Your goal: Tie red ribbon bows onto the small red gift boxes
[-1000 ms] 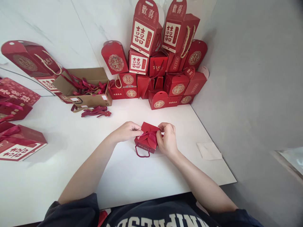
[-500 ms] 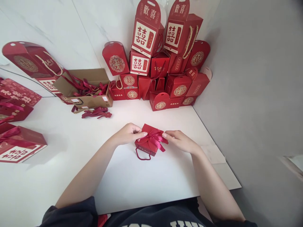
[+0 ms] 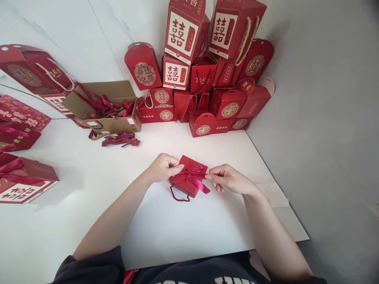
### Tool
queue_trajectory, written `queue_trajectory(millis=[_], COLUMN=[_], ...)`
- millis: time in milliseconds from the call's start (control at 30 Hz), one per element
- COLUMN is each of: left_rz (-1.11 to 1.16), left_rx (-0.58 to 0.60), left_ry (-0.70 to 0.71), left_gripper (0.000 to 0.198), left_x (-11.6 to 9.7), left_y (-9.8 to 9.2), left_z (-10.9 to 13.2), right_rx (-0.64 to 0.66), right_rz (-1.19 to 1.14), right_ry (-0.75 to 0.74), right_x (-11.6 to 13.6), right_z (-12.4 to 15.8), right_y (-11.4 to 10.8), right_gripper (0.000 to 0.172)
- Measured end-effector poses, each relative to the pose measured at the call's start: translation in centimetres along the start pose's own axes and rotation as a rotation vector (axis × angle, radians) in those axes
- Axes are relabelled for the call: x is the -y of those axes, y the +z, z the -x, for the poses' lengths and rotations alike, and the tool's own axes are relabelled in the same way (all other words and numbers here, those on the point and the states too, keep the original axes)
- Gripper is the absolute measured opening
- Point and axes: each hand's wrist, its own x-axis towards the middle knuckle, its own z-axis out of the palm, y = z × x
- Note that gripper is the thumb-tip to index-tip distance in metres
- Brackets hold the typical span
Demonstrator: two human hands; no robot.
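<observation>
At the far left of a white desk (image 3: 166,228), a ribbon-tied box (image 3: 41,171) shows its pale lettered panel. Next along, an open carton (image 3: 120,125) holds a tangle of loose ribbons (image 3: 118,108), with dark maroon pieces (image 3: 121,139) lying just in front.

Near the desk's middle, the left hand (image 3: 166,167) comes in from the side, thumb and forefinger pinched together on the left part of a ribbon (image 3: 195,181); whether they also grip card cannot be told. To the right of those fingers, directly beside them, sits the small red box (image 3: 191,161), ribbon across its top and a cord handle (image 3: 179,197) looping onto the desk toward the wearer. The box stands slightly turned; no clearly longer side can be made out. Behind it, well apart, stacked red boxes (image 3: 203,77) rise against the wall.

The right hand (image 3: 226,179) is just off the box's right side, its fingertips closed on a ribbon strand. That strand runs straight back leftward to the knot, roughly on a line between the two hands; the left fingers are nearer the knot. A loose tail slants toward the wearer. Farther right, a pale sheet (image 3: 274,193) lies partly behind the right forearm.
</observation>
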Motion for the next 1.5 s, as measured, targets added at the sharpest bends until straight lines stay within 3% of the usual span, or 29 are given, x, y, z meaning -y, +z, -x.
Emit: queue_trajectory(millis=[267,400,467,567,633,667,767,833,1033,1200,1333,1433,1500], left_rz=[0.095,0.118,0.097,0.055,0.029,0.017,-0.021,-0.047,-0.084,-0.046,-0.002,-0.038,-0.135], left_rx=[0.059,0.11,0.118,0.095,0.065,0.047,0.004,-0.013,-0.024,-0.022,-0.014,-0.028,-0.063], left_ry=[-0.096,-0.139,-0.137,-0.146,-0.156,-0.158,-0.153,-0.153,-0.164,-0.14,-0.101,-0.117,-0.147], left_gripper=[0.047,0.048,0.048,0.051,0.052,0.053,0.054,0.055,0.056,0.056,0.053,0.054,0.056], left_x=[0.3,-0.3,-0.5,-0.8,-1.1,-1.3,-1.6,-1.6,-1.4,-1.3,-1.1,-1.4,-1.9], left_y=[-0.2,-0.8,-1.0,-1.0,-0.8,-0.7,-0.3,0.0,0.1,0.2,0.5,0.7,0.7], left_z=[-0.2,0.0,0.2,0.4,0.5,0.6,0.7,0.7,0.6,0.4,0.3,0.5,0.7], right_rx=[0.176,0.221,0.075,-0.378,-0.494,-0.437,-0.067,0.071,-0.016,0.184,0.148,0.095,0.216], right_rz=[0.054,0.169,0.309,0.509,0.52,0.474,0.283,0.258,0.46,0.184,-0.003,0.192,0.435], right_ry=[0.069,0.122,0.12,0.042,-0.014,-0.041,-0.097,-0.077,-0.003,0.034,0.041,-0.023,-0.117], right_x=[-0.3,-0.4,-0.4,0.0,0.5,0.8,1.5,1.8,1.5,1.3,1.6,2.0,2.4], right_z=[0.0,1.1,2.0,3.3,4.0,4.2,4.3,3.8,1.3,0.8,0.4,0.3,0.7], right_y=[-1.6,-3.1,-3.9,-4.3,-3.9,-3.7,-2.4,-1.3,1.5,3.0,6.4,9.1,9.8], right_gripper=[0.043,0.033,0.024,0.022,0.022,0.025,0.035,0.04,0.035,0.035,0.037,0.035,0.029])
